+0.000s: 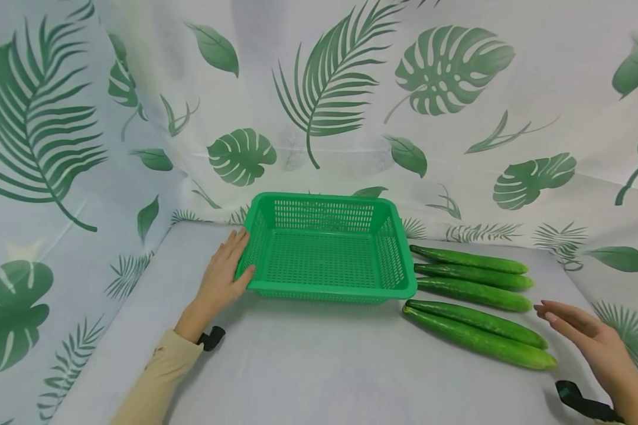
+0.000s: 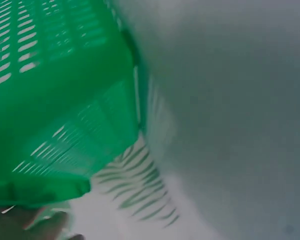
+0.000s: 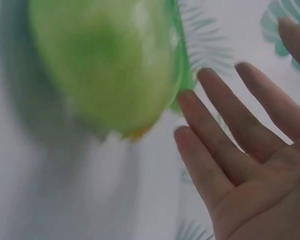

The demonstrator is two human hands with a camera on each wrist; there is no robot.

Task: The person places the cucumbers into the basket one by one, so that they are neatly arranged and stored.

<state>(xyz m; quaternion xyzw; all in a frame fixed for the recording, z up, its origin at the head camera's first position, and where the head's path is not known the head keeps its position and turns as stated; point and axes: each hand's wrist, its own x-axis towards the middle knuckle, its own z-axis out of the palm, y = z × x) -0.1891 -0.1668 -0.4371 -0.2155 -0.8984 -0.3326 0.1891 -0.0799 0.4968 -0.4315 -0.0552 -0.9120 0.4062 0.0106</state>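
Note:
In the head view a green plastic basket (image 1: pixel 329 293) with slotted walls stands upright toward the back. My left hand (image 1: pixel 223 274) rests along its left rim with fingers extended and the thumb near the front left corner. The left wrist view shows the basket's side (image 2: pixel 65 95) close up, fingers dim at the lower left. On the right, two cucumbers (image 1: pixel 489 345) lie side by side in front of three more cucumbers (image 1: pixel 473 274). My right hand (image 1: pixel 590 339) holds nothing, just beyond their right ends. In the right wrist view its fingers (image 3: pixel 217 140) spread beside a cucumber's pale tip (image 3: pixel 110 65).
A white cloth covers the table (image 1: pixel 319 366), and leaf-printed fabric (image 1: pixel 351 118) hangs behind and at the sides. A dark wrist device (image 1: pixel 211 338) sits under the left wrist and another black device (image 1: pixel 585 404) under the right.

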